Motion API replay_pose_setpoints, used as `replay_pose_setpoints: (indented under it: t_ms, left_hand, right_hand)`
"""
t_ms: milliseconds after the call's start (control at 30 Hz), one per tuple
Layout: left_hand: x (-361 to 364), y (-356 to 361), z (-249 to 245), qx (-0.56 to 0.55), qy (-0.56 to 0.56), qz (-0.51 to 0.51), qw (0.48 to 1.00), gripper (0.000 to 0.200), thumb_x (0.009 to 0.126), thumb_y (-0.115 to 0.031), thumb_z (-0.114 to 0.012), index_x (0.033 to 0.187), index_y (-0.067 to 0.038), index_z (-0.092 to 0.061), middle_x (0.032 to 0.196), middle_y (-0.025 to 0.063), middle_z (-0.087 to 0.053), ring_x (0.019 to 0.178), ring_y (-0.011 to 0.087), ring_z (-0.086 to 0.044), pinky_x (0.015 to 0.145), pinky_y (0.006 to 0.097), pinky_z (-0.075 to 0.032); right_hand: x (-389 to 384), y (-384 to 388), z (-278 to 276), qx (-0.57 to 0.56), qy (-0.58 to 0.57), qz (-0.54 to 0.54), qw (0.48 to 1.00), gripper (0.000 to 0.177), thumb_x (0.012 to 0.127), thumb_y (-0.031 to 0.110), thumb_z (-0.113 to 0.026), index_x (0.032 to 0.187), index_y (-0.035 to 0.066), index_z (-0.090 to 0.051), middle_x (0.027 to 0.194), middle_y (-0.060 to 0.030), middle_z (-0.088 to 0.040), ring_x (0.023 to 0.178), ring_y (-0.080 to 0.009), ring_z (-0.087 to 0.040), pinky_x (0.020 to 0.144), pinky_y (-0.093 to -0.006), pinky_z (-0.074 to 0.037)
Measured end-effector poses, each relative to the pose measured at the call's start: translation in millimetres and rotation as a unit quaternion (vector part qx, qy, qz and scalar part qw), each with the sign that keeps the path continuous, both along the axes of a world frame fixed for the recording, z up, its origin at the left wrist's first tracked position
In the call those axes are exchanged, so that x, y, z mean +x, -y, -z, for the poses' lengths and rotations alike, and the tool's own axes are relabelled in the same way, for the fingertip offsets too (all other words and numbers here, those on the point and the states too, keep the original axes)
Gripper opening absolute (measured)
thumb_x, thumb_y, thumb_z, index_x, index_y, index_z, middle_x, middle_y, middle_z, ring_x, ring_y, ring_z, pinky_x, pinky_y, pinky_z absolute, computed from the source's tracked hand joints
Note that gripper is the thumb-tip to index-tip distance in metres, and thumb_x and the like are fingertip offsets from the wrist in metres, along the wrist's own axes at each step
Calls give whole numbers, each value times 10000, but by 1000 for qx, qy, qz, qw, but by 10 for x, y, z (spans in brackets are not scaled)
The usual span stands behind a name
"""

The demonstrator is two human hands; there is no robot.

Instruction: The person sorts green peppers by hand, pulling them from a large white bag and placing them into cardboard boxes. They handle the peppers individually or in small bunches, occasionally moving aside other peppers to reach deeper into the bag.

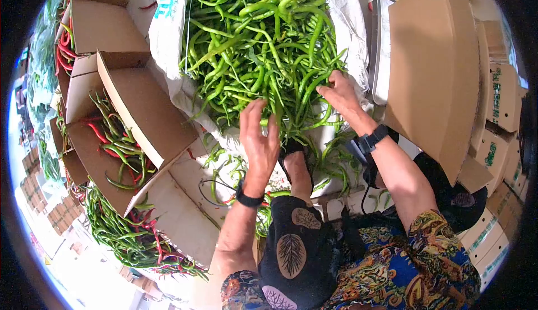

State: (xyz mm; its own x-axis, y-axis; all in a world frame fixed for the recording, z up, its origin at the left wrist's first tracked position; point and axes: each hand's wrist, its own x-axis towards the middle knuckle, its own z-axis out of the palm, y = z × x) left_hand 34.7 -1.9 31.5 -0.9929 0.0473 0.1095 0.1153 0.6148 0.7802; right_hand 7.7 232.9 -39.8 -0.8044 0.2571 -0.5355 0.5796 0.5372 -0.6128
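A large pile of long green peppers [252, 41] fills an open white woven sack [168, 27]. At the pile's near edge is my left hand [259, 136], its fingers apart and bent toward the peppers, holding nothing. My right hand [342, 96] is at the pile's right side, thumb and forefinger closed together at the peppers; what lies between them is too small to make out. Both wrists wear black bands.
On the left, an open cardboard box [148, 94] holds red and green peppers [120, 142], with more peppers [120, 231] below it. Loose peppers lie on the floor by my foot [298, 170]. At right stand a large cardboard box [428, 69] and stacked cartons [501, 97].
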Motion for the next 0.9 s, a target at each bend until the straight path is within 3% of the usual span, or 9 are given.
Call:
replay_pose_setpoints:
  t_ms: [67, 200, 267, 367, 467, 533, 667, 767, 900]
  left_hand:
    - [212, 115, 74, 144, 84, -151, 974, 302, 848, -25, -600, 1148, -6, -567, 1069, 74, -590, 1001, 182, -548, 838, 304, -463]
    - [487, 493, 336, 289, 175, -320, 885, 214, 861, -45, -566, 1067, 11, -572, 1016, 73, -602, 963, 159, -549, 905, 304, -421]
    - [630, 565, 581, 392, 228, -327, 829, 300, 863, -90, -584, 1139, 23, -549, 1079, 89, -585, 1000, 173, -537, 926, 303, -406]
    - [290, 376, 404, 361, 176, -340, 850, 270, 866, -99, -557, 1113, 8, -560, 1041, 59, -580, 975, 166, -531, 889, 293, -414]
    - [6, 508, 879, 542, 205, -361, 731, 390, 873, -175, -629, 1213, -12, -525, 1161, 93, -584, 1003, 206, -580, 857, 354, -481]
    - [-79, 467, 915, 536, 220, -375, 723, 635, 831, -183, -687, 1353, -5, -372, 1262, 119, -513, 1094, 226, -516, 945, 348, -432]
    - [-54, 495, 917, 542, 194, -332, 747, 557, 855, -258, -691, 1289, 1, -457, 1239, 84, -539, 1082, 202, -529, 951, 350, -431]
    - [-73, 695, 1004, 653, 238, -297, 655, 523, 867, -284, -681, 1273, -22, -480, 1222, 73, -554, 1064, 194, -541, 963, 345, -407]
    - [-9, 703, 828, 577, 231, -253, 741, 416, 898, -210, -616, 1258, -37, -499, 1207, 97, -582, 1092, 243, -555, 982, 393, -426]
  right_hand:
    - [21, 99, -168, -3, -8, -25, 1000, 407, 733, 244, -688, 1006, -22, -544, 999, -226, -593, 939, -364, -580, 804, -454, -457]
    - [99, 227, -587, 133, -95, -116, 980, 339, 780, 180, -678, 1016, -19, -539, 998, -245, -565, 938, -401, -564, 787, -459, -463]
    - [117, 294, -612, 60, -185, -121, 973, 188, 803, 73, -638, 964, 4, -567, 919, -195, -590, 840, -368, -592, 731, -422, -485]
    - [31, 646, -880, -50, -293, -160, 941, 81, 807, -6, -587, 883, 20, -593, 799, -139, -598, 733, -325, -609, 671, -391, -499]
    - [-140, 1022, -986, -90, -290, -220, 927, 223, 813, 27, -625, 1031, -3, -592, 996, -161, -612, 869, -298, -625, 766, -368, -505]
    - [-288, 1222, -879, 4, -342, -291, 894, 325, 799, 37, -629, 1102, -49, -545, 1105, -197, -571, 1011, -341, -578, 871, -405, -469]
    - [-584, 1469, -662, 158, -244, -438, 851, 479, 749, 101, -679, 1166, -67, -513, 1116, -187, -552, 1075, -332, -520, 937, -412, -400]
    - [-705, 1539, -516, 200, -177, -465, 844, 551, 758, 224, -704, 1185, -61, -504, 1086, -182, -565, 1065, -300, -523, 938, -408, -372]
    - [-977, 1504, -689, 164, -35, -509, 844, 736, 704, 365, -767, 1243, -43, -477, 1153, -184, -581, 1135, -311, -525, 956, -434, -359]
